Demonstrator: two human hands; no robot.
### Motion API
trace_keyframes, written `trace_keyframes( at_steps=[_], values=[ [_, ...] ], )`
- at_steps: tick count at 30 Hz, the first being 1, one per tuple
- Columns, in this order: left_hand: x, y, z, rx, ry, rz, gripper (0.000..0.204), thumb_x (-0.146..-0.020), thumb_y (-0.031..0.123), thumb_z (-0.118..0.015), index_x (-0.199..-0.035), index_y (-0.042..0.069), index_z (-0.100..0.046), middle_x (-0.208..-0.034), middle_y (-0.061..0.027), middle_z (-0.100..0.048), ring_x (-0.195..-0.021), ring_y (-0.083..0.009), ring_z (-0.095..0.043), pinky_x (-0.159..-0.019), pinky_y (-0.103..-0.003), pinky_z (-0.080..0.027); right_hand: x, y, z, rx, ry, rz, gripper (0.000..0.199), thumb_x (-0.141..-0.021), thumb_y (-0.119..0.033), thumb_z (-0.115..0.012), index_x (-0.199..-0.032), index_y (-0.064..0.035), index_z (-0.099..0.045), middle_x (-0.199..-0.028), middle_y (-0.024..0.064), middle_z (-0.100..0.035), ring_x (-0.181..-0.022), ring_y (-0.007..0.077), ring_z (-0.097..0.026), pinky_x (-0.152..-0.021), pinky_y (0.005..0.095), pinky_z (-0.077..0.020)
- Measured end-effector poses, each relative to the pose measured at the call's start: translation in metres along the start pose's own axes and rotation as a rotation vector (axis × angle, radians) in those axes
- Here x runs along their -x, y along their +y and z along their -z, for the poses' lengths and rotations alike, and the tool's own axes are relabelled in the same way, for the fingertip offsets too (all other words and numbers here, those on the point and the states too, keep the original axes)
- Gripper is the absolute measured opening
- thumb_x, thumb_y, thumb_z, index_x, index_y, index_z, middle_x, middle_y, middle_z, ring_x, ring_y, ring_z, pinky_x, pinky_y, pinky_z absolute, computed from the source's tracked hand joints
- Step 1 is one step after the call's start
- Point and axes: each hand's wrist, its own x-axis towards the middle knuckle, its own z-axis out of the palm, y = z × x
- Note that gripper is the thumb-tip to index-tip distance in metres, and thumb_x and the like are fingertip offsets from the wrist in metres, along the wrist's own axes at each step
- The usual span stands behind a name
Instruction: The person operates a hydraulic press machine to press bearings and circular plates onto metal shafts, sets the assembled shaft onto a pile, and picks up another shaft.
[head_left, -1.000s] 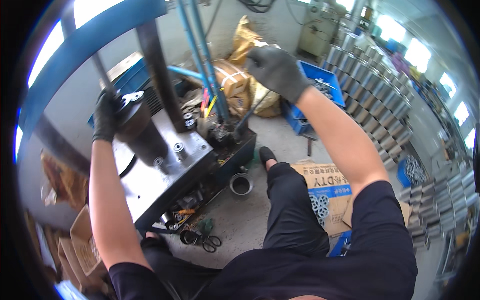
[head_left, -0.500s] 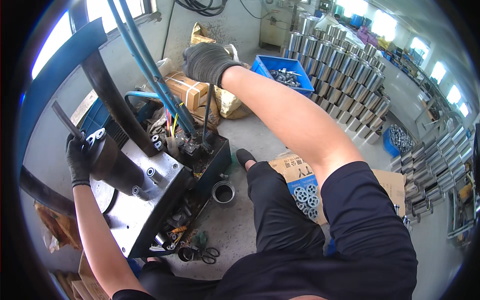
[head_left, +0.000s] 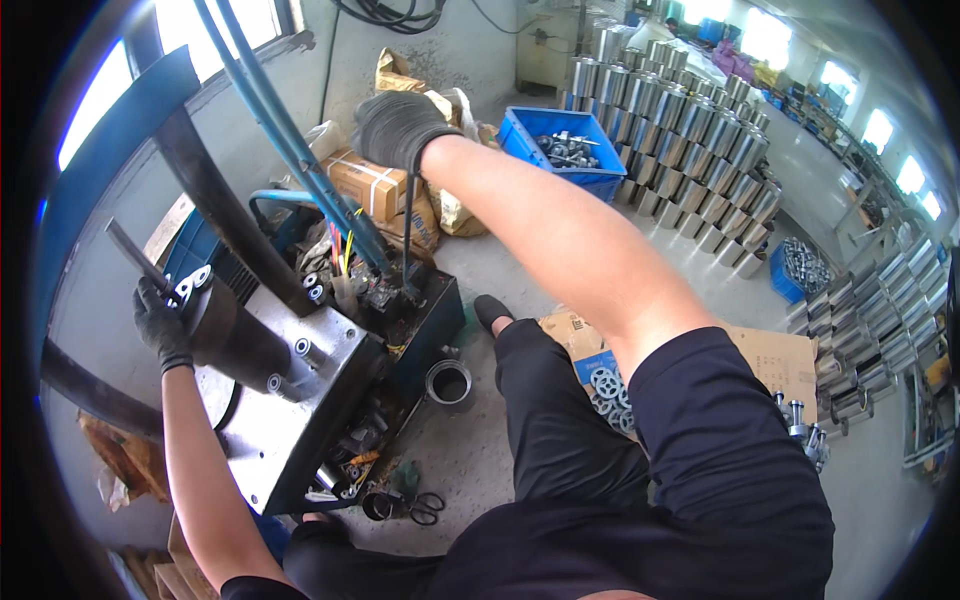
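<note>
My right hand (head_left: 403, 133), in a dark grey knitted glove, is closed over the top of a thin black lever (head_left: 408, 225) that rises from the machine's box. My left hand (head_left: 163, 325), gloved alike, is against the left side of a dark upright cylinder (head_left: 240, 330). Its fingers are around the lower end of a slanting flat metal bar (head_left: 130, 247); the glove partly hides the grip. Light metal rings (head_left: 190, 283) sit at the cylinder's top. The cylinder stands on the machine's bright steel plate (head_left: 245, 455), with short metal bushings (head_left: 310, 352) beside it.
Blue pipes (head_left: 285, 125) and a curved black post (head_left: 225, 195) rise close by. On the floor are a metal cup-shaped part (head_left: 449, 384), scissors (head_left: 427, 508), cardboard (head_left: 770, 365) with spoked metal discs (head_left: 608, 385), a blue crate (head_left: 565, 178) of metal parts and stacked shiny cylinders (head_left: 665, 130).
My right hand has moved slightly left and down, and the lever leans less to the right. My left hand has shifted a little right and down beside the cylinder.
</note>
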Motion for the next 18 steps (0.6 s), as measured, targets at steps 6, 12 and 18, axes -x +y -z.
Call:
trace_keyframes(
  at_steps=[6,12,18],
  values=[
    [0.065,-0.01,0.009,-0.175,0.145,-0.549,0.025,-0.1,0.017,-0.059,-0.118,0.001,-0.068,-0.108,-0.006,-0.068,-0.101,-0.0181,-0.062,-0.097,-0.033,-0.047,-0.007,0.045,-0.029,0.053,0.093,0.141,0.03,-0.087,-0.032,-0.065,-0.091,-0.0023,-0.071,-0.088,0.0221,-0.071,-0.082,0.0411,-0.07,-0.076,0.0497,-0.0548],
    [0.223,-0.003,0.034,-0.005,-0.037,-0.199,0.022,-0.094,0.006,-0.068,-0.115,0.002,-0.066,-0.112,-0.0108,-0.068,-0.106,-0.0215,-0.063,-0.098,-0.034,-0.049,0.049,0.008,0.01,-0.092,0.162,0.225,0.021,-0.094,-0.022,-0.061,-0.098,-0.0033,-0.069,-0.093,0.0216,-0.069,-0.09,0.0419,-0.067,-0.078,0.0479,-0.0535],
    [0.264,-0.018,0.034,-0.207,-0.264,0.017,0.019,-0.093,0.016,-0.07,-0.107,0.003,-0.071,-0.109,-0.0174,-0.067,-0.104,-0.0324,-0.065,-0.095,-0.041,-0.051,0.163,-0.016,0.032,-0.191,0.147,0.484,0.012,-0.088,-0.011,-0.07,-0.097,-0.0031,-0.067,-0.088,0.0187,-0.068,-0.081,0.0376,-0.067,-0.071,0.0451,-0.0542]
  ],
)
